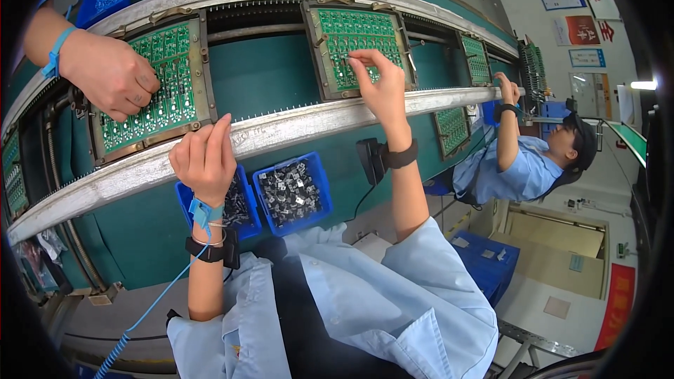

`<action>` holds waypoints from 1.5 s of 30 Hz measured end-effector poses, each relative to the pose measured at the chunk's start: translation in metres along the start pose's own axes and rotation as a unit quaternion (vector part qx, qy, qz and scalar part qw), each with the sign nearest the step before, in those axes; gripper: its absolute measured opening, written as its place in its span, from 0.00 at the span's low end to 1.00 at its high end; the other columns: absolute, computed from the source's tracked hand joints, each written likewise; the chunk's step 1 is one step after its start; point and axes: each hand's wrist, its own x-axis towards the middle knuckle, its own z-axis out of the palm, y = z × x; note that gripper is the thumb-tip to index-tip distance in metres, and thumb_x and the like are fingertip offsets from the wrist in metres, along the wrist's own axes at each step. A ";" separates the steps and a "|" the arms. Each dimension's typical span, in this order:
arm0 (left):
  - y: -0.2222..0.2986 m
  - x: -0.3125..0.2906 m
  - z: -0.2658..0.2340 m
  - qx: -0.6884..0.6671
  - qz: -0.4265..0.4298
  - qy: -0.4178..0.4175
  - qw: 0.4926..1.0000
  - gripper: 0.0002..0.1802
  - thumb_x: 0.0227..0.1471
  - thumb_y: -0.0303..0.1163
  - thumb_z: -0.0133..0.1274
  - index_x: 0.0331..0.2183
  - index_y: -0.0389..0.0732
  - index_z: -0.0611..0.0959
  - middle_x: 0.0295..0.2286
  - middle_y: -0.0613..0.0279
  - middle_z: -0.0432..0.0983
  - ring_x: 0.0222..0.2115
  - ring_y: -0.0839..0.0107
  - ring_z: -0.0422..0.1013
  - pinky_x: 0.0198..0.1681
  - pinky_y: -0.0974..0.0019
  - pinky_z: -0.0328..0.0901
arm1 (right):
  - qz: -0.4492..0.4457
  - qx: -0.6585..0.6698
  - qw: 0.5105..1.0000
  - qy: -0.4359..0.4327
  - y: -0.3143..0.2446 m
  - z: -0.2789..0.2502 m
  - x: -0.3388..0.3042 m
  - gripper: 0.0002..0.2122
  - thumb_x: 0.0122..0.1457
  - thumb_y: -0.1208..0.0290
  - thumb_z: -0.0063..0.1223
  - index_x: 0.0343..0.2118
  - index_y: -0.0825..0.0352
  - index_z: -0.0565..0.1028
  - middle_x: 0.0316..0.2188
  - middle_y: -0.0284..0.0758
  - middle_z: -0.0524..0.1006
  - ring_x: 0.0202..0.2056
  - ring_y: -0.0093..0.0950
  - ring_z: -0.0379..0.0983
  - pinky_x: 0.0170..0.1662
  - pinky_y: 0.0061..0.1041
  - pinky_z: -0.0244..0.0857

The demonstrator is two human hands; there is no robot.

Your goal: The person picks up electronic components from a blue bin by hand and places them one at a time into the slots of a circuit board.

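My right hand [382, 88] reaches over the rail to a framed panel of green circuit boards [354, 27]. Its thumb and forefinger pinch a small dark electronic component at the panel's surface. Above the near rail, beside another green circuit board panel [184, 91], is my left hand [203, 158]. Its fingers are drawn together, and whatever they hold is hidden. Below it stand two blue bins: one [326, 196] full of small black parts with metal tabs [289, 193], the other [254, 219] partly covered by my left hand and wrist.
A co-worker's hand [116, 77] works on the left panel from across the line. Metal rails [281, 126] border the conveyor. Another person [523, 161] works at the right, near further board panels [453, 130]. A coiled blue cord [116, 351] trails from my left wrist strap.
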 end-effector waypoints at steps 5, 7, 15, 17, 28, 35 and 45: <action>0.001 0.000 0.000 0.005 0.001 0.006 1.000 0.11 0.43 0.31 0.62 0.34 0.51 0.86 0.28 0.75 0.74 0.32 0.72 0.67 0.37 0.67 0.59 | -0.072 -0.079 0.994 -0.006 0.008 0.013 0.011 0.03 0.54 0.77 0.57 0.31 0.68 0.78 0.27 0.38 0.77 0.28 0.31 0.73 0.32 0.26 0.66; 0.001 0.000 0.001 0.005 0.000 0.006 1.000 0.11 0.43 0.31 0.63 0.34 0.52 0.86 0.28 0.75 0.74 0.32 0.73 0.67 0.37 0.67 0.59 | -0.109 -0.101 0.989 0.005 0.011 0.014 0.013 0.03 0.53 0.77 0.57 0.30 0.68 0.78 0.25 0.38 0.75 0.26 0.33 0.71 0.29 0.27 0.65; 0.003 0.001 0.000 0.012 0.002 0.008 1.000 0.11 0.43 0.32 0.63 0.33 0.52 0.86 0.28 0.76 0.74 0.32 0.73 0.67 0.37 0.68 0.58 | -0.080 -0.132 0.988 -0.023 0.008 0.015 0.015 0.02 0.53 0.74 0.56 0.28 0.65 0.77 0.26 0.35 0.73 0.33 0.36 0.70 0.45 0.35 0.57; 0.003 0.000 0.000 0.011 0.001 0.008 1.000 0.11 0.43 0.32 0.63 0.33 0.52 0.86 0.28 0.76 0.73 0.32 0.73 0.67 0.37 0.68 0.58 | -0.087 -0.140 0.986 -0.022 0.007 0.016 0.015 0.02 0.54 0.74 0.55 0.28 0.64 0.77 0.26 0.35 0.73 0.33 0.36 0.70 0.45 0.35 0.57; 0.003 -0.001 0.001 0.005 0.001 0.011 1.000 0.11 0.43 0.32 0.62 0.34 0.52 0.86 0.28 0.76 0.73 0.31 0.73 0.67 0.37 0.68 0.59 | -0.082 -0.151 0.984 -0.039 0.005 0.016 0.013 0.02 0.55 0.74 0.53 0.28 0.65 0.76 0.27 0.35 0.75 0.33 0.34 0.70 0.44 0.33 0.54; 0.004 -0.001 0.003 0.004 0.002 0.018 1.000 0.11 0.43 0.31 0.62 0.34 0.52 0.86 0.28 0.76 0.73 0.31 0.73 0.67 0.37 0.68 0.59 | -0.085 -0.138 0.986 -0.043 0.011 0.018 0.015 0.03 0.57 0.72 0.53 0.30 0.65 0.76 0.27 0.34 0.76 0.26 0.30 0.70 0.43 0.30 0.54; 0.005 -0.001 0.003 0.005 -0.001 0.012 1.000 0.11 0.42 0.31 0.62 0.34 0.52 0.86 0.28 0.75 0.73 0.32 0.72 0.67 0.37 0.67 0.59 | -0.104 -0.164 0.979 -0.058 0.003 0.017 0.015 0.03 0.56 0.74 0.51 0.29 0.66 0.74 0.28 0.35 0.75 0.34 0.33 0.70 0.42 0.34 0.53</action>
